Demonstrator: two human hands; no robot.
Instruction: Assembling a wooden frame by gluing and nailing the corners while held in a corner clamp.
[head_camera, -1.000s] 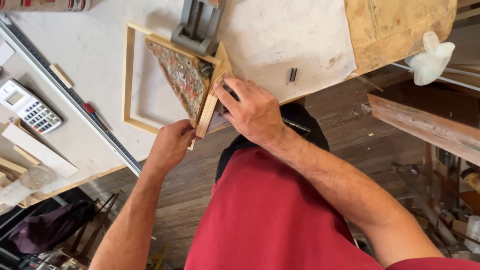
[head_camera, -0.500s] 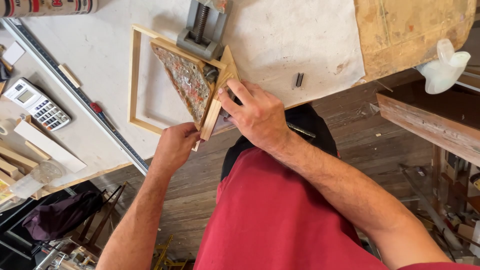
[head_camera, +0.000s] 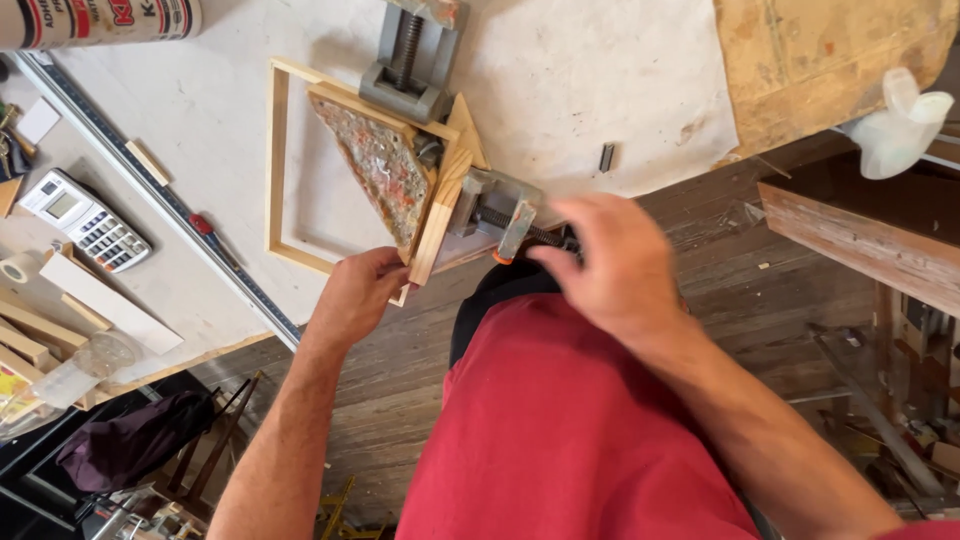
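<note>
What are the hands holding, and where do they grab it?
The left hand grips the wooden frame at its near corner. The right hand is blurred at the corner clamp screw handle; its grip cannot be told.

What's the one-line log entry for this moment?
left hand: holds wooden frame corner | right hand: at corner clamp screw handle | bench: calculator, ruler

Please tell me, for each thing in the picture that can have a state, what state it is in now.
wooden frame: flat on the bench, one corner held in the clamp.
corner clamp: gripping the frame's corner at the bench edge.
left hand: holding the frame's lower rail.
right hand: blurred, at the clamp's screw handle.
calculator: lying face up.
steel ruler: flat across the bench.
</note>
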